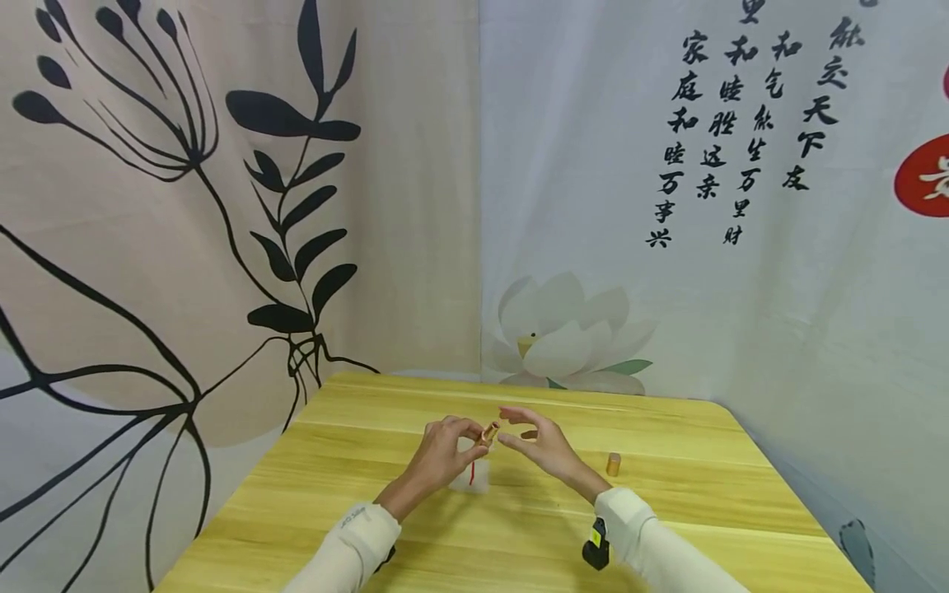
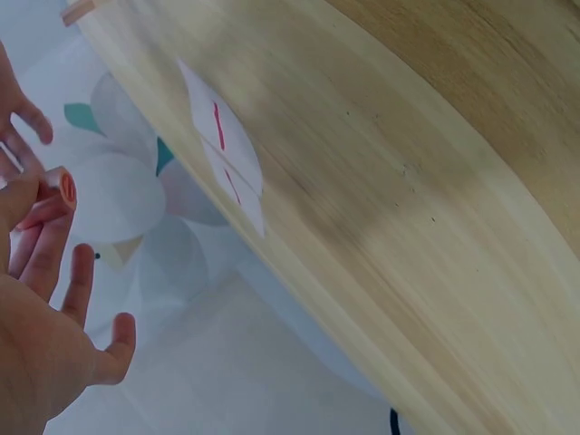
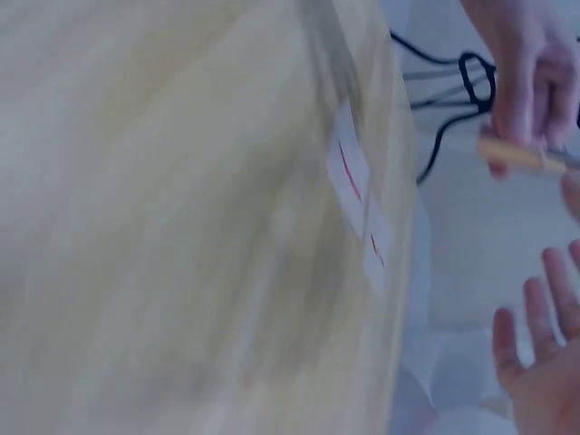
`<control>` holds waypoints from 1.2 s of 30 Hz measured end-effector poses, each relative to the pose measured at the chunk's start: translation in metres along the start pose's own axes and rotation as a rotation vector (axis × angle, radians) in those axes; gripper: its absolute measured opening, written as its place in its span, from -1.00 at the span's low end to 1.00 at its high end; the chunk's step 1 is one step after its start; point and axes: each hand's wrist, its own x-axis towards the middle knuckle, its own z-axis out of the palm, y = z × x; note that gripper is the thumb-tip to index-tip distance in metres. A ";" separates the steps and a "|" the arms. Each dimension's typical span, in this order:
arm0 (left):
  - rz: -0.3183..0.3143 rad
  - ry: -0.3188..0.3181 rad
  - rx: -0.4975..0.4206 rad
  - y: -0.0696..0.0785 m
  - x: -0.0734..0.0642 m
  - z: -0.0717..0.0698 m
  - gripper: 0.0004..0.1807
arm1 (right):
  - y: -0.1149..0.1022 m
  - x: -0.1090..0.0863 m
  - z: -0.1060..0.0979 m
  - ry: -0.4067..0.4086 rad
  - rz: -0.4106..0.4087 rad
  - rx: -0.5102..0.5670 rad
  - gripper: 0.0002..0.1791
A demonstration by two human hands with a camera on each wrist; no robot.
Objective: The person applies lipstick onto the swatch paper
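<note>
My left hand point(image 1: 442, 453) pinches a small copper-coloured lipstick tube point(image 1: 490, 431) between thumb and fingers, above the table. One round end of the lipstick tube point(image 2: 66, 188) shows in the left wrist view. Facing it, my right hand point(image 1: 547, 451) has its fingers spread and curves toward the tube, thumb close to its near end, gripping nothing. Below the hands lies a white paper point(image 1: 478, 478) with a red streak; the left wrist view shows two red strokes on the paper point(image 2: 237, 159).
A short copper-coloured cap point(image 1: 614, 464) stands on the wooden table point(image 1: 334, 494), right of my right hand. Behind the table hangs a cloth backdrop point(image 1: 415, 206) printed with plants and lettering. A black device point(image 1: 596, 548) is strapped at the right wrist.
</note>
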 end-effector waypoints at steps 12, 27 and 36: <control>-0.064 -0.001 -0.030 -0.009 -0.006 -0.002 -0.80 | 0.040 -0.029 -0.080 0.035 0.105 -0.472 -0.53; -0.062 0.016 -0.038 -0.010 -0.008 -0.008 -0.81 | 0.056 -0.063 -0.128 -0.180 0.250 -0.628 -0.58; -0.064 -0.004 -0.041 -0.009 -0.009 -0.005 -0.79 | 0.057 -0.061 -0.122 -0.157 0.183 -0.614 -0.73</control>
